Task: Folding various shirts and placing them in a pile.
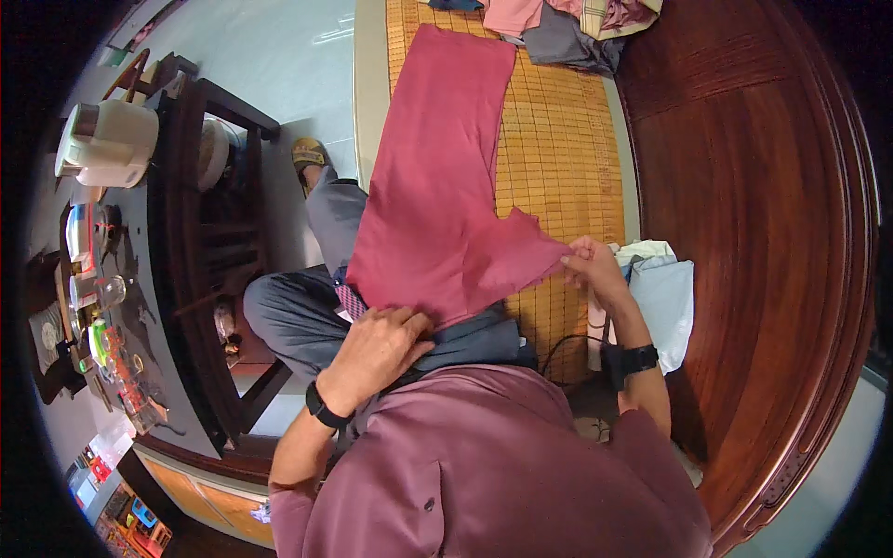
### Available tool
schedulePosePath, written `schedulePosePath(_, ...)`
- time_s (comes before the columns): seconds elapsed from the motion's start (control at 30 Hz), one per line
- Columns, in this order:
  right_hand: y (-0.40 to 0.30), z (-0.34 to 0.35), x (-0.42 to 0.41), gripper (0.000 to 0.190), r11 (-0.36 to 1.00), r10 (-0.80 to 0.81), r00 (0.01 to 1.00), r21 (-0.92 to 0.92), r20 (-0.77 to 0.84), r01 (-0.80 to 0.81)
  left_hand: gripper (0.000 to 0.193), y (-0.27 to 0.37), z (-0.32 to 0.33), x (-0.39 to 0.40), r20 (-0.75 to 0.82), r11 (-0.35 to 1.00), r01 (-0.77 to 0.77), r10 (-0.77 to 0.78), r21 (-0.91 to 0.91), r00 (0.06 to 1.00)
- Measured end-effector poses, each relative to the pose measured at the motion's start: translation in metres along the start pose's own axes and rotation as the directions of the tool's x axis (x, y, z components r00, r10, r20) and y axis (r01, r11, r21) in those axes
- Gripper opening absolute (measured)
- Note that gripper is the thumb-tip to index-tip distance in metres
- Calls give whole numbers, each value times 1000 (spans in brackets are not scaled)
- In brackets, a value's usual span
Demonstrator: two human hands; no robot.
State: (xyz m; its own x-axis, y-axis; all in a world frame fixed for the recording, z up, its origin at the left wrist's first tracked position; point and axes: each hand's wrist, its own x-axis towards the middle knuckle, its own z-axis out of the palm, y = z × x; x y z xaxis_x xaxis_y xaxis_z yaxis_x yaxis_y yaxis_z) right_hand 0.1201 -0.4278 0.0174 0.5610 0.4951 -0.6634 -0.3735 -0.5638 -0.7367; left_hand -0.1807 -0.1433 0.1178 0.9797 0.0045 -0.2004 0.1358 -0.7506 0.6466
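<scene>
A pair of dark pink cloth trousers [446,167], apparently folded lengthwise, stretches from my lap along a woven bamboo mat [565,139]. My right hand [593,268] pinches the pointed corner that juts out to the right, pulling it fairly taut. At the near edge of the cloth, my left hand [387,342] curls its fingers over the fabric; its fingertips are partly hidden. Beside that hand, a small checked cloth piece [350,300] shows against my grey trouser leg [296,314].
Several clothes [572,35] lie heaped at the mat's far end. Folded light cloths [659,293] rest by the wooden backrest [732,209] on the right. To the left, a dark table [174,376] carries an electric kettle [115,143] and glassware [111,289].
</scene>
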Motion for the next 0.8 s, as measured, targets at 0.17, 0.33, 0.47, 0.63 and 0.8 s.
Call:
schedulePosePath(0.17,-76,29,-25,26,982,-185,980,65,75,180,33,37,-28,65,-189,997,-74,72,-5,979)
schedulePosePath(0.33,-122,62,-29,32,935,-350,918,125,185,332,42,45,-6,125,-190,996,-75,83,48,978)
schedulePosePath(0.47,-125,66,-26,33,891,-442,888,181,129,417,36,40,-3,149,-223,1000,-19,24,24,975)
schedulePosePath(0.63,-101,61,-19,33,884,-434,899,168,-58,437,30,26,-13,155,-270,990,54,-88,-129,959)
schedulePosePath(0.8,9,40,30,35,786,-342,940,-550,-8,281,35,13,-23,155,-338,953,100,-197,-285,920)
